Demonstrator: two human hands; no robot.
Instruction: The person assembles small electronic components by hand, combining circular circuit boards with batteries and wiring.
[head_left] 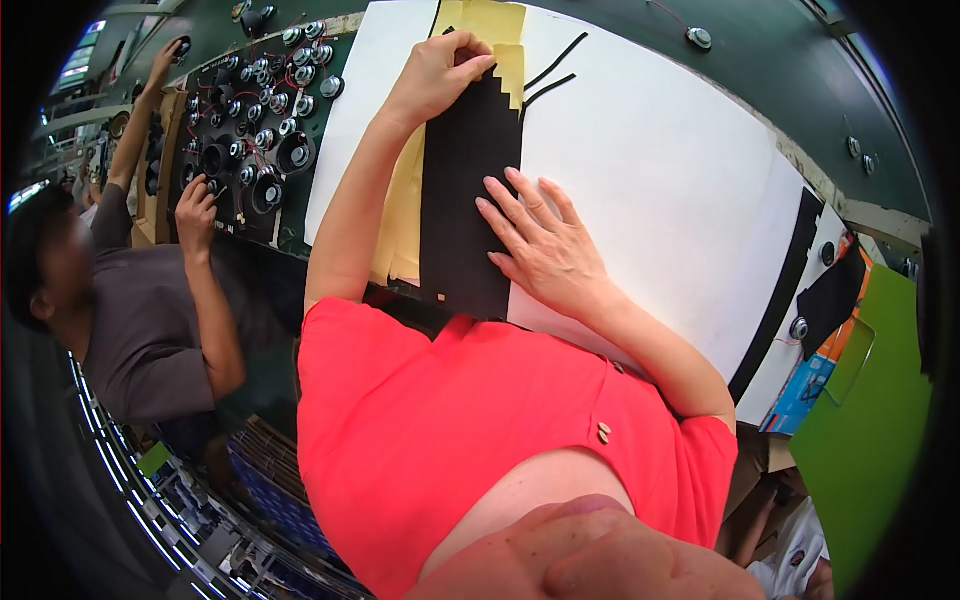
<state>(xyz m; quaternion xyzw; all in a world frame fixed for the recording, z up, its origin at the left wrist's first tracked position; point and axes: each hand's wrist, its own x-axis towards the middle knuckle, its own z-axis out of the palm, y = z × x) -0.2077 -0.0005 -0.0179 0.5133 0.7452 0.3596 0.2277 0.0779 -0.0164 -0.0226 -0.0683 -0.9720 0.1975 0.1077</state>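
Note:
A black sheet [465, 190] on yellow backing paper [510, 68] lies lengthwise before me, its far right edge stepped like stairs, as if cut into narrow strips. My left hand [440, 78] is at its far end, thumb and forefinger pinched on a black strip at the stepped edge; the fingers partly hide it. My right hand [545, 238] rests with fingers spread, fingertips on the sheet's right part and palm over the white board [640, 170]. Two loose thin black strips [556, 62] stick out to the right of the stepped edge.
At left, many small speakers with red wires [265, 110] cover a dark panel, where a co-worker [150, 290] handles them. A long black strip [780, 290] lies on the board's right side, near a black piece [832, 290] and a green sheet [860, 400]. A speaker [699, 38] lies beyond the board.

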